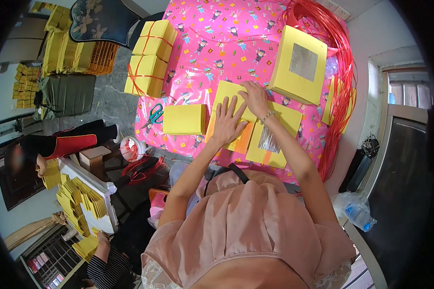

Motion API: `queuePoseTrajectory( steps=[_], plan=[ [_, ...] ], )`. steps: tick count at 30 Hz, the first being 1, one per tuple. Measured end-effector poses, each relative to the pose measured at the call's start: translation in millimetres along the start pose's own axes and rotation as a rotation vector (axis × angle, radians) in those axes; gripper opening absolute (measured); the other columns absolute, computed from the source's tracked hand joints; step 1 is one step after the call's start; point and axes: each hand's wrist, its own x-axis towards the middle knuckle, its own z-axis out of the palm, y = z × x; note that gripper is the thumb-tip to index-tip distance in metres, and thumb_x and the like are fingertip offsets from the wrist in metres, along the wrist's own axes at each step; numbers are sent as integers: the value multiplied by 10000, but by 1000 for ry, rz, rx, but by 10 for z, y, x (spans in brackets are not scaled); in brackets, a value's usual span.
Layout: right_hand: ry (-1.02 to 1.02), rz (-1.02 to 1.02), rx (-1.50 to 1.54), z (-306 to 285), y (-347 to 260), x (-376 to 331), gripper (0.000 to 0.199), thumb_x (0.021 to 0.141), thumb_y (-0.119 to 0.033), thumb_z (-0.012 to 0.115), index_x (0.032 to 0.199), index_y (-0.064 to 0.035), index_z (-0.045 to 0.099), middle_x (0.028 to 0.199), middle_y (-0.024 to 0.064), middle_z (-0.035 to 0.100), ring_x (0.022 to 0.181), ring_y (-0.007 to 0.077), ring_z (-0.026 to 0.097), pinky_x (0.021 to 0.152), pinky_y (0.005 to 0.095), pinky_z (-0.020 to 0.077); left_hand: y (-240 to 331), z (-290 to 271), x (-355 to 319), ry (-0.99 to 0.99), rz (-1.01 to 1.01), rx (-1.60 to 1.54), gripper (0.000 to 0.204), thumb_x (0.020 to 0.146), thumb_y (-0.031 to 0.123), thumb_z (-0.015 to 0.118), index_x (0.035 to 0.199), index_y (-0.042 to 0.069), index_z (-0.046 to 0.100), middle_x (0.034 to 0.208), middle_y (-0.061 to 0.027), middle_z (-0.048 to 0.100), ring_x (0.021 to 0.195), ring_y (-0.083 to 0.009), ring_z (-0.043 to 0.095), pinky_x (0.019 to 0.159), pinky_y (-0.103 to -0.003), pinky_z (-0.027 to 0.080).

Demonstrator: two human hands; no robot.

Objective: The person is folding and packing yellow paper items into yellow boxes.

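My left hand (225, 124) lies flat with fingers spread on a yellow paper sheet (225, 89) with an orange strip (242, 138) along its near part. My right hand (256, 101), a beaded bracelet at the wrist, rests on the sheet's far right part, fingers loosely stretched. Under my right forearm lies another yellow sheet (289, 118) with a silver foil patch (270, 139). Left of my hands is a small stack of folded yellow paper (183, 119), with green-handled scissors (155, 114) beside it.
On the pink patterned table cover (212, 53) stand tied yellow bundles (149, 72) at left and a thick yellow stack (299, 62) at right. Red strands (340, 96) hang over the right edge. Two other people work at a white table (112, 207) on the left.
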Motion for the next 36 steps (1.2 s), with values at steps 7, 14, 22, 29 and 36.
queuePoseTrajectory(
  steps=[7,14,22,29,36],
  plan=[
    [215,-133,-136,-30,-283,-461,331,841,-168,645,1148,-67,576,1084,132,532,974,334,529,834,423,451,-89,52,-28,-6,15,8,605,910,451,525,1417,130,446,1566,-187,196,1436,-439,124,1139,-581,104],
    [251,166,84,-98,-218,-1085,302,852,-219,676,1023,-42,501,900,136,522,832,318,555,713,420,458,-22,14,-5,0,8,61,675,918,493,513,1500,205,330,1565,-179,208,1432,-437,145,1140,-570,124],
    [189,373,291,19,-92,-1090,305,870,-245,685,989,-46,487,736,91,604,647,246,615,591,377,478,-13,15,-1,-3,11,68,684,921,505,501,1508,208,313,1563,-191,207,1429,-451,142,1139,-575,129],
    [129,456,360,78,29,-1096,307,871,-242,687,995,-43,489,710,86,629,620,231,628,581,372,484,-5,19,-3,-21,1,79,696,913,522,504,1507,210,317,1566,-191,202,1434,-451,133,1138,-581,128],
    [249,240,59,-57,-173,-1039,264,856,-192,671,985,-45,494,793,123,591,750,307,606,650,409,479,-31,51,-17,-11,-8,79,707,907,531,505,1509,216,312,1568,-189,198,1438,-447,125,1140,-583,121]
  ],
)
